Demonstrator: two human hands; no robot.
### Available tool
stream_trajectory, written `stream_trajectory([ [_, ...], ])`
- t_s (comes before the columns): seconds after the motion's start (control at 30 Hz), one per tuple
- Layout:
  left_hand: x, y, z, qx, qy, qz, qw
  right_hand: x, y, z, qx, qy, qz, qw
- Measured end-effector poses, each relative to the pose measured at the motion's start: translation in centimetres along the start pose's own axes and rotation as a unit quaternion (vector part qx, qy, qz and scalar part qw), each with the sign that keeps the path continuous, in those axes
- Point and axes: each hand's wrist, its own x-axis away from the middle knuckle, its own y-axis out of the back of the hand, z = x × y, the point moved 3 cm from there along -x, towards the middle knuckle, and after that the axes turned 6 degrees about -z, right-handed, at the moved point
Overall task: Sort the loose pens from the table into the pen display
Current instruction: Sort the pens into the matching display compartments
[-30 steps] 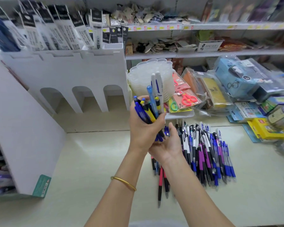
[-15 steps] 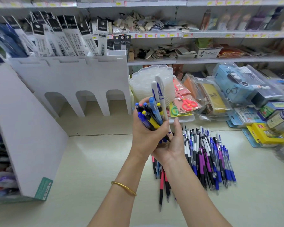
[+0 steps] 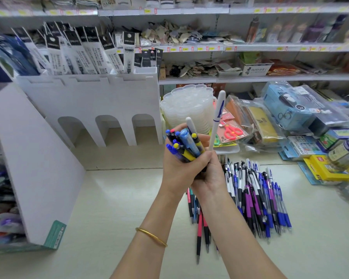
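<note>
The lower ends of the bunch of blue, yellow and white plastic pens (image 3: 186, 143) are hidden inside the left hand (image 3: 176, 170) and right hand (image 3: 210, 179), whose forearms (image 3: 236, 234) also cover part of the pile of loose blue, purple and white pens (image 3: 256, 196) on the counter's (image 3: 119, 208) right half. The tall white cardboard pen display (image 3: 38, 158) is cut off at left, its contents blurred.

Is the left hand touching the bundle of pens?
Touching. In the head view the left hand grips the bundle of pens, fingers curled round it.
</note>
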Motion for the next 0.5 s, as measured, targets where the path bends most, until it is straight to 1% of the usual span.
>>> stream_trajectory([
  [0.1, 0.0, 0.2, -0.1, -0.011, -0.001, -0.01, 1.0, -0.2, 0.4, -0.6, 0.004, 0.008, -0.071, 0.997],
  [0.17, 0.1, 0.2, 0.1, -0.004, 0.023, -0.02, 1.0, -0.2, 0.7, -0.4, 0.021, 0.02, -0.1, 0.995],
  [0.23, 0.2, 0.2, 0.2, 0.0, 0.036, -0.019, 0.999, 0.1, 0.7, -0.1, 0.043, 0.03, -0.102, 0.993],
  [0.3, 0.2, 0.2, 0.0, -0.012, 0.03, -0.015, 0.999, 0.5, 0.5, -0.1, 0.073, 0.034, -0.112, 0.99],
  [0.37, 0.0, 0.5, -0.1, -0.017, 0.033, -0.033, 0.999, 0.9, 0.0, -0.4, 0.108, 0.026, -0.111, 0.988],
  [0.43, -0.2, 1.0, -0.1, -0.017, 0.047, -0.056, 0.997, 1.2, -0.1, -0.9, 0.136, -0.004, -0.088, 0.987],
  [0.5, -0.2, 1.7, -0.2, -0.022, 0.059, -0.075, 0.995, 1.7, -0.2, -1.5, 0.201, -0.054, -0.067, 0.976],
])
